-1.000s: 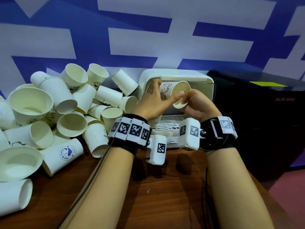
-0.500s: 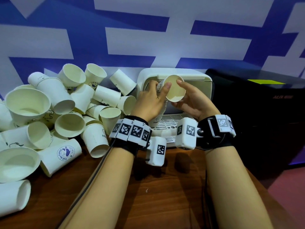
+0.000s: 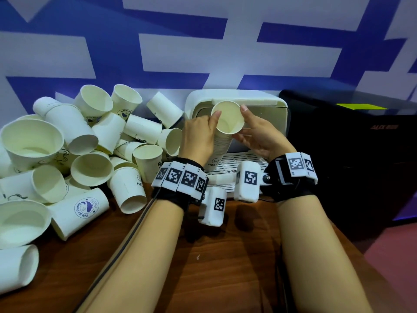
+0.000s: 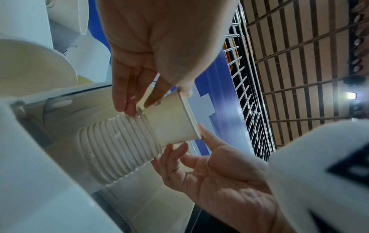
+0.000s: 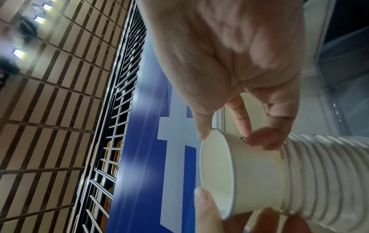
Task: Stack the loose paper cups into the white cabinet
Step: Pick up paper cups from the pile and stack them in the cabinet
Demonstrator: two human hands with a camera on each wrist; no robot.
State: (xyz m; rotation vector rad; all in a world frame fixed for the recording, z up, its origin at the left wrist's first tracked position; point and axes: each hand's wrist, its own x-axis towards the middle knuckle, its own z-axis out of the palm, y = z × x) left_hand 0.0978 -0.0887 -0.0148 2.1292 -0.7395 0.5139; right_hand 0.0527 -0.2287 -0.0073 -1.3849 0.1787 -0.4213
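Seating a paper cup [image 3: 228, 118] on the stack [image 3: 220, 147] inside the white cabinet [image 3: 237, 96], both hands pinch its rim.
Head view: left hand [image 3: 198, 136], right hand [image 3: 259, 134], loose cups [image 3: 90, 143] heaped on the bench [image 3: 203, 256]. Wrist views: thumbs and fingertips grip the cup, partly nested in the ribbed stack.

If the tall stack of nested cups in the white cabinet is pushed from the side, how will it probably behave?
The stack of nested cups looks tall and narrow, so it probably tips easily. Thin paper suggests it is light. The top cup sits only partly nested, so it may shift first.
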